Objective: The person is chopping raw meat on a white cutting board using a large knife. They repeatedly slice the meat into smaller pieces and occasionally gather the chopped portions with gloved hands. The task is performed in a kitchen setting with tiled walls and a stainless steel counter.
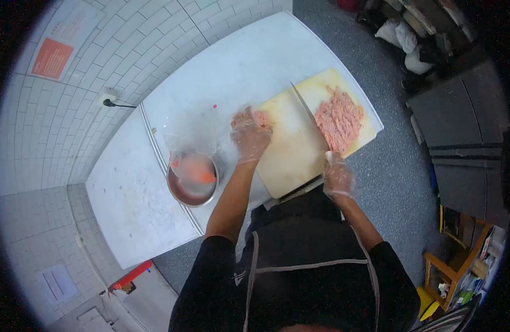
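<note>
My left hand (251,137), in a clear plastic glove, is on a clump of pale pink raw meat (263,118) at the left edge of a worn cutting board (288,162). My right hand (339,176), also gloved, grips the light handle of a large knife (306,103). Its blade lies along the left side of a heap of chopped raw meat (342,120) on the board's right part. Left of my left forearm, a round metal bowl (192,203) holds a clear plastic bag (192,166) with something orange-pink inside; haze blurs its details.
The board rests on a white worktop (238,62) against a white tiled wall (126,37). A second white surface (134,186) adjoins it at left. A black plug (109,103) sits in a wall socket. Grey cabinets (454,120) and a wooden shelf unit (441,265) stand across the floor at right.
</note>
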The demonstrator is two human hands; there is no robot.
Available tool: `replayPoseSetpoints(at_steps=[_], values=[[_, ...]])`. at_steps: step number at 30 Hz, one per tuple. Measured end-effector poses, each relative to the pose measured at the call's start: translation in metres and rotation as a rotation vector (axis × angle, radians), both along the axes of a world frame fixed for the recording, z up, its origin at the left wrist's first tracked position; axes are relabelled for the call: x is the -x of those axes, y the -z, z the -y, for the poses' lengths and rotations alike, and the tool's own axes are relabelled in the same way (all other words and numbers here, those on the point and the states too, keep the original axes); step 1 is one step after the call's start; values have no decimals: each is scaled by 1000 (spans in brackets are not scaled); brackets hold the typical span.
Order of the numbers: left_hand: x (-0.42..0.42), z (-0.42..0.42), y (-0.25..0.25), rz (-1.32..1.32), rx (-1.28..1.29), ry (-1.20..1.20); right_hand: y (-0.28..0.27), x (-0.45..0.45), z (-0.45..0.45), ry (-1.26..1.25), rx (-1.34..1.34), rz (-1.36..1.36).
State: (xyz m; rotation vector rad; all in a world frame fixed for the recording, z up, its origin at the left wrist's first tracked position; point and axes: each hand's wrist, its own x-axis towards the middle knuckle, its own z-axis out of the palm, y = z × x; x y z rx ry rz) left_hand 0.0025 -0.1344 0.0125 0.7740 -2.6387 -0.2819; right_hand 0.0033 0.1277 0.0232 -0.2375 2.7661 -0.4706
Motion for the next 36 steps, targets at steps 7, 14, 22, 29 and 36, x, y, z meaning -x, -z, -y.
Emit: replayPoseSetpoints(at_steps=[7,14,22,29,36], values=[[1,21,2,223,-60,289,15,9,18,-317,92,-536],[-25,16,5,-36,-713,187,-39,42,114,-500,306,-224],[-23,53,27,-358,-1053,328,87,120,194,-697,60,79],[-25,51,2,-244,-834,243,43,119,151,-487,645,175],[-10,31,-11,-292,-1249,238,-8,100,156,-308,882,374]])
